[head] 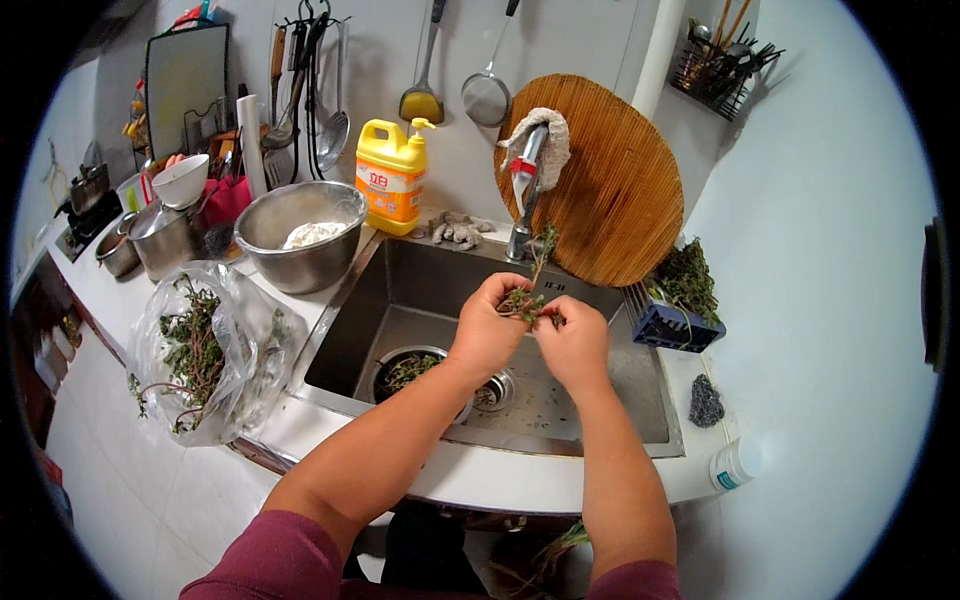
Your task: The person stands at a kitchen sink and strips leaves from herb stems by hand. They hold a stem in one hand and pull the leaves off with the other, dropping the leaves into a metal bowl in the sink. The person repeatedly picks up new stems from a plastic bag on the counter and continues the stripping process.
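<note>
Above a stainless steel sink (600,405), my left hand (495,326) grips a leafy green sprig (541,259) with a reddish stem. Close at its right, my right hand (574,337) pinches the lower part of the same greens between thumb and fingers. Below my left forearm, a round metal bowl (377,375) in the sink holds more picked greens (409,371), partly hidden by the arm. Small leaf bits lie on the sink floor near the drain (491,391). A clear plastic bag (255,375) full of leafy stems (196,352) rests on the counter at the left.
Behind the sink stand a steel bowl (300,262) with white dough, a yellow detergent jug (390,180), the faucet (527,187) and a round wooden board (607,180). At right are a blue basket (675,328) of greens, a scouring pad (706,401) and a white bottle (735,463).
</note>
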Available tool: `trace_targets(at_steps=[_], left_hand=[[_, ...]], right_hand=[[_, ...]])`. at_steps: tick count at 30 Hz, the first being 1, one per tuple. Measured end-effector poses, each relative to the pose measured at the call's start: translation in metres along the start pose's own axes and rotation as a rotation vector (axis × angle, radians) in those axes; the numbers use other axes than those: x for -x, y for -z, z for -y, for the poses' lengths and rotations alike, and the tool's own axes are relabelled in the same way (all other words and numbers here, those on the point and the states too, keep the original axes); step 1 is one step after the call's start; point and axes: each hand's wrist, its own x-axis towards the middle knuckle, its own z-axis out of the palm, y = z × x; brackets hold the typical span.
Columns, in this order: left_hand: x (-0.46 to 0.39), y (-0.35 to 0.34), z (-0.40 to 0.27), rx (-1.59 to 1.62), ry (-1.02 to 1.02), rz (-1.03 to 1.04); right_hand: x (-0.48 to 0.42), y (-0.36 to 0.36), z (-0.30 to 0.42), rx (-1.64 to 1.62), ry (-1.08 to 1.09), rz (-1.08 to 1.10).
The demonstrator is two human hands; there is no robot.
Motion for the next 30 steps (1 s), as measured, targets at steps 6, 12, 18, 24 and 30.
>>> trace_targets(at_steps=[6,12,18,24,30], left_hand=[[0.000,0.004,-0.009,0.243,0.107,0.048],[-0.001,0.014,-0.019,0.625,0.326,0.110],[-0.001,0.025,-0.012,0.819,0.413,0.233],[-0.002,0.026,-0.014,0.906,0.434,0.245],[-0.001,0.029,-0.017,0.868,0.434,0.323]], right_hand=[[-0.006,0.011,-0.007,-0.752,-0.611,0.063],[-0.018,0.038,-0.034,-1.133,-0.699,-0.111],[-0.021,0.050,-0.030,-0.837,-0.654,-0.015],[-0.020,0.050,-0.026,-0.836,-0.652,0.111],[-0.012,0.033,-0.012,-1.050,-0.787,0.426]])
